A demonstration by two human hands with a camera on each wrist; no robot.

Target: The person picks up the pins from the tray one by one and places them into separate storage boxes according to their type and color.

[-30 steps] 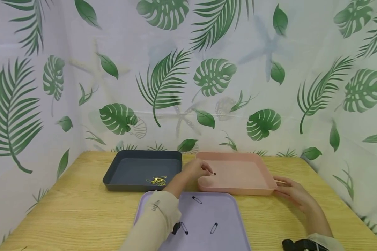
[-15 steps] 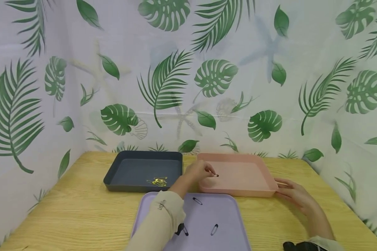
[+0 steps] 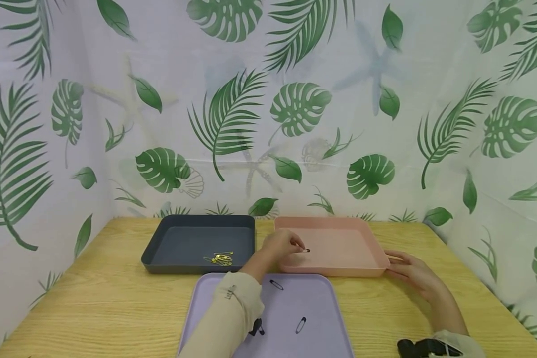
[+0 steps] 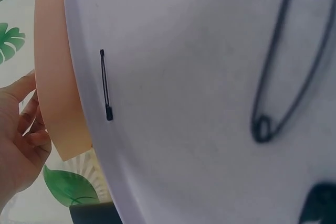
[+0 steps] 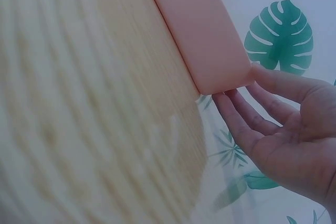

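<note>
My left hand point(image 3: 283, 246) reaches over the near-left part of the pink tray point(image 3: 340, 248), pinching a small black safety pin point(image 3: 306, 250) between thumb and fingertips, low over the tray's floor. In the left wrist view that hand point(image 4: 23, 135) shows beside the tray's outer wall, its held pin hidden. Several black safety pins lie on the lilac tray point(image 3: 315, 293), among them one near its back edge point(image 3: 276, 285) and one at front right point(image 3: 301, 325). My right hand point(image 3: 418, 278) touches the pink tray's right end with nearly straight fingers, thumb and fingertips at the corner point(image 5: 247, 80).
A dark blue tray point(image 3: 192, 246) at back left holds a small pile of yellow safety pins point(image 3: 220, 258). All three trays stand on a wooden table point(image 3: 94, 303). A white leaf-patterned cloth point(image 3: 250, 124) hangs behind and at the sides.
My left hand, with the safety pin, has shifted slightly right over the pink tray. The right hand stays at the tray's end. The head view has swung a little.
</note>
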